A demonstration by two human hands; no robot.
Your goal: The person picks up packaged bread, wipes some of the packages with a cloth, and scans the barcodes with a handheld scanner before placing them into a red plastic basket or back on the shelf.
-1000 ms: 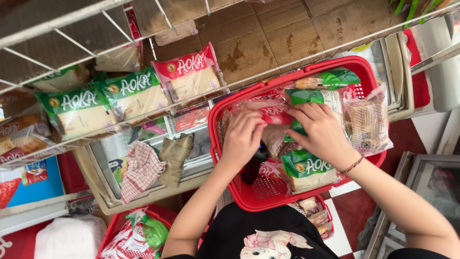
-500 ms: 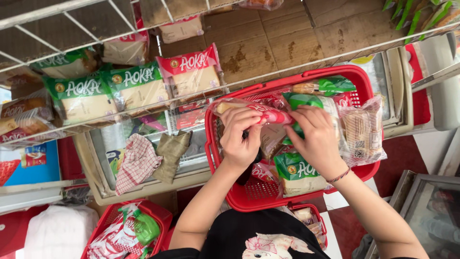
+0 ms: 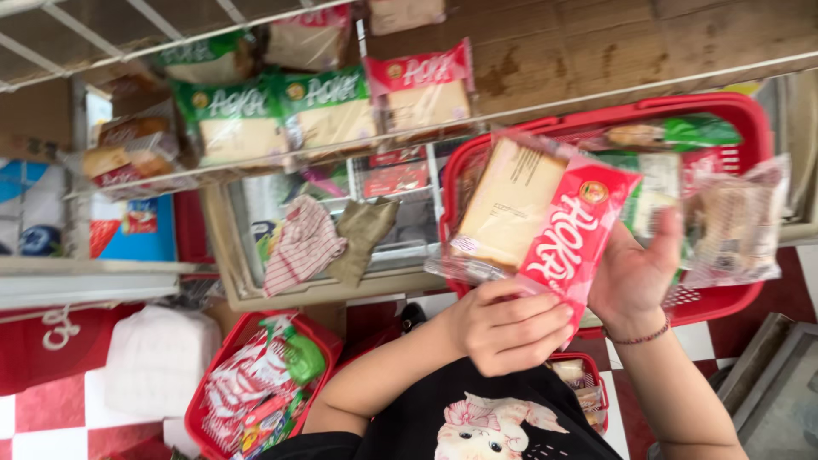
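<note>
A red-and-clear packet of sliced bread (image 3: 535,220) is held up above the red plastic basket (image 3: 743,129), between both hands. My left hand (image 3: 509,326) grips its lower edge with curled fingers. My right hand (image 3: 636,274) supports its right side, fingers up along the packet. A thin bracelet sits on the right wrist. More packets lie in the basket: green ones (image 3: 673,136) and a clear one with brown pastry (image 3: 734,223).
A wire shelf (image 3: 256,162) at upper left carries green bread packets (image 3: 234,122) and a red one (image 3: 419,89). Below it is a glass-topped freezer (image 3: 256,294) with cloths (image 3: 302,244) on it. A second red basket of goods (image 3: 260,383) and a white sack (image 3: 158,358) stand on the red-and-white tiled floor.
Both hands were down among the packets in the basket. They have now lifted the red bread packet out and up toward the camera. The view has shifted closer.
</note>
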